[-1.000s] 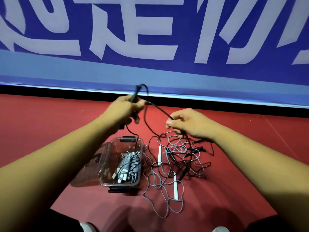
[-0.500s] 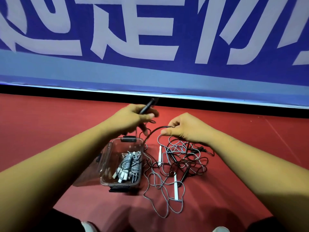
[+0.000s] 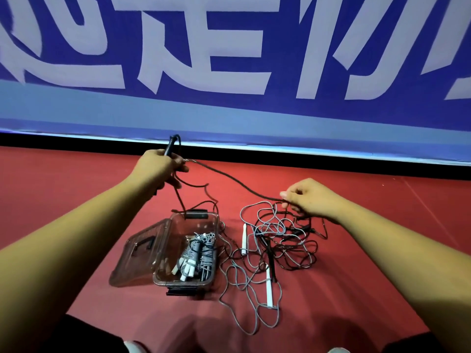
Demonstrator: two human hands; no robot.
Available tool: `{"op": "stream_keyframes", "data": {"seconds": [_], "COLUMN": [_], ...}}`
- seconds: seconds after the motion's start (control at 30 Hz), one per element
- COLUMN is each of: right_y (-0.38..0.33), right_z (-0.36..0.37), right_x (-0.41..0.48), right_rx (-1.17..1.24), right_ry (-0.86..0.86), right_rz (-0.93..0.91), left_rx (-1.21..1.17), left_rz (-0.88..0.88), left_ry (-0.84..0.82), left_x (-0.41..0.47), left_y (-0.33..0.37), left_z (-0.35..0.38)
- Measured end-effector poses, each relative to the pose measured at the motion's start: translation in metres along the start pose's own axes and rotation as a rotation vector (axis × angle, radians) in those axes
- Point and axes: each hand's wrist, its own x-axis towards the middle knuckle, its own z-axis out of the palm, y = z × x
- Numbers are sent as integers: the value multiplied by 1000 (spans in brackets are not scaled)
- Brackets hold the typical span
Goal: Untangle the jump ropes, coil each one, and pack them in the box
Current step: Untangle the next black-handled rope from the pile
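Left hand (image 3: pixel 159 170): gripped the black handle (image 3: pixel 170 146), held up beyond the box (image 3: pixel 178 285).
Right hand (image 3: pixel 309 198): pinched the black rope (image 3: pixel 229 180) just above the tangle (image 3: pixel 280 243) on the floor (image 3: pixel 76 200).
Rope axis: stretched between both hands, sloping down rightward; the tangle lay at its right end.

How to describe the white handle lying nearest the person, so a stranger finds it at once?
Find the clear box on the red floor. Right of it lies the rope tangle; the handle is at its near edge. The other loose white handle lies farther away, level with the box's middle.
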Motion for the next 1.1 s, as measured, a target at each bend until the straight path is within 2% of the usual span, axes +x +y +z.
{"op": "stream_keyframes", "data": {"seconds": [0.1,0.13,0.23,0.27,0.33,0.4,0.5,0.6,0.7,0.77,0.83,0.97,1.03,1.1], "right_y": [-24,-32,-54,-58,-61,-53,-30,-11,-13,-24,-38,-61,-66,-64], "right_z": [9,14,27,29,26,17,6,11,21,27,30,26,19,11], "right_x": [-3,-2,1,3,4,4,1,1,3,2,0,-3,-5,-6], "right_rx": [33,52,188,246,309,306,131,234,262,293,397,554,551,526], "right_ry": [-33,-30,23,46,57,1,-124,-152,-125,-127,-132,-92,-81,-70], "right_rz": [-103,-147,-226,-235,-231,-205,-91,20,8,-30,-71,-145,-172,-192], "left_rx": [132,119,-29,-57,-113,-228,-420,-302,-134,-2,-2,39,-42,-185], "left_rz": [110,129,102,96,109,97,37,7,-32,58,146,115,92,88], "left_ry": [-58,-149,-574,-660,-632,-442,-192,-143,-130,-95,-222,-629,-659,-548], "left_x": [-8,-15,-41,-46,-46,-36,-17,-9,-10,-14,-22,-50,-55,-51], "left_y": [0,2,9,9,11,15,17,5,-5,-1,7,7,4,10], "left_z": [13,23,55,63,72,68,45,30,32,35,38,59,70,73]}}
